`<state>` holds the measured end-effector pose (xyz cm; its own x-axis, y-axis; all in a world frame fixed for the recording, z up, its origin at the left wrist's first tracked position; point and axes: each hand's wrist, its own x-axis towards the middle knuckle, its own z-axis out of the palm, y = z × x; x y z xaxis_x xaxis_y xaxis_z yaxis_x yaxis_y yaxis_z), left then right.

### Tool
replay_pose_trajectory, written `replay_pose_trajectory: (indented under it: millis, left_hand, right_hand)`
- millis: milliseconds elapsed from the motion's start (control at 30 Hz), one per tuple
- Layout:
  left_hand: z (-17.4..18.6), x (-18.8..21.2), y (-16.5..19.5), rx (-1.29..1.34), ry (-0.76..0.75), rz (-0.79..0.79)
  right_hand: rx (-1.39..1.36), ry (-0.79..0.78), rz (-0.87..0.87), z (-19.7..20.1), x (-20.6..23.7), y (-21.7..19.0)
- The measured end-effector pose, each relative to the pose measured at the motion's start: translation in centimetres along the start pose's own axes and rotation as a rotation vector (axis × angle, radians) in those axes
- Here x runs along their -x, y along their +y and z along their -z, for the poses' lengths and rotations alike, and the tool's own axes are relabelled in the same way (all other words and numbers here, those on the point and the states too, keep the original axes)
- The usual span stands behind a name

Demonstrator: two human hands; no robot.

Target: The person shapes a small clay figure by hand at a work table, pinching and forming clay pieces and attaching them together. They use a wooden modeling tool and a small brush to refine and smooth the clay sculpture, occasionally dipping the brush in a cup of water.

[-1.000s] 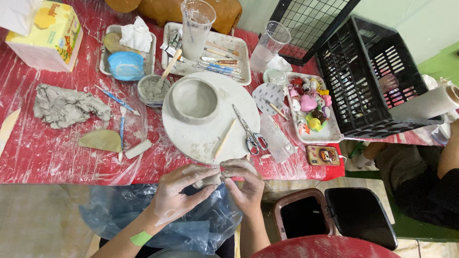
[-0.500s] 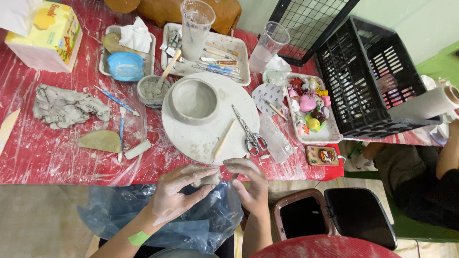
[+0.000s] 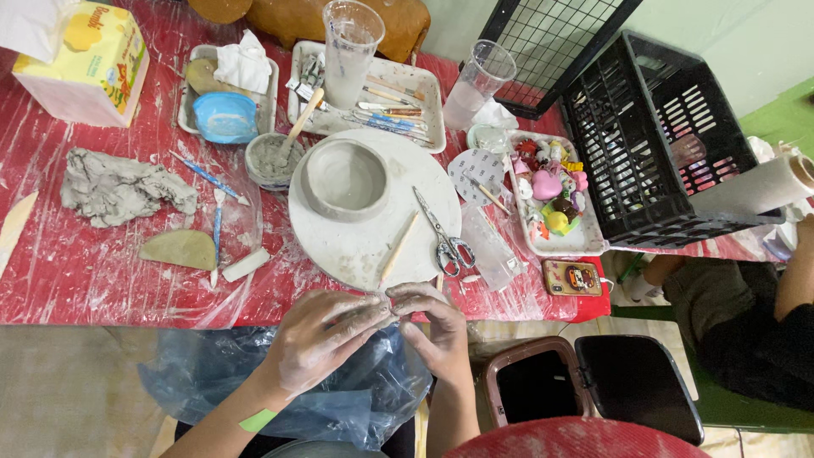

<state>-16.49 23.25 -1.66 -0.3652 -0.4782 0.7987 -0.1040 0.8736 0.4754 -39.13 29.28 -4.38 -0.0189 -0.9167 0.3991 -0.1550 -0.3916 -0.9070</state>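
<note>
My left hand [image 3: 318,339] and my right hand [image 3: 432,326] meet at the table's near edge, fingertips pinching a small grey lump of clay [image 3: 386,308] between them. Both hands are smeared with clay. Just beyond them stands a round white turntable [image 3: 356,246] bearing a grey clay bowl [image 3: 345,178], a wooden stick [image 3: 398,248] and scissors [image 3: 443,233]. A blue plastic sheet [image 3: 212,373] covers my lap below the hands.
On the red plastic-covered table [image 3: 85,280] lie a grey clay heap [image 3: 119,188], a flat tan piece [image 3: 180,248], a slip cup [image 3: 270,159], a blue bowl [image 3: 225,116], a tool tray [image 3: 398,102], two clear cups and a trinket tray [image 3: 555,199]. A black crate [image 3: 661,140] stands right; another person sits there.
My hands have shifted slightly, the fingers working the small clay lump; the left fingers now reach further over toward the right hand. Nothing on the table has moved.
</note>
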Motion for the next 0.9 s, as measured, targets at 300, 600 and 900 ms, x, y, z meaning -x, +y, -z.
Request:
replay_pose_trajectory:
  millis: [300, 600, 900]
  left_hand:
    - [0.3, 0.7, 0.0, -0.203, 0.018, -0.126]
    - [0.3, 1.1, 0.6, -0.287, 0.076, -0.182]
    - [-0.1, 1.5, 0.6, -0.32, 0.057, -0.154]
  right_hand:
    - [0.129, 0.062, 0.106, -0.4, 0.8, 0.3]
    - [0.595, 0.32, 0.373, -3.1, 1.2, -1.7]
    - [0.844, 0.446, 0.552, -4.4, 1.4, -1.7]
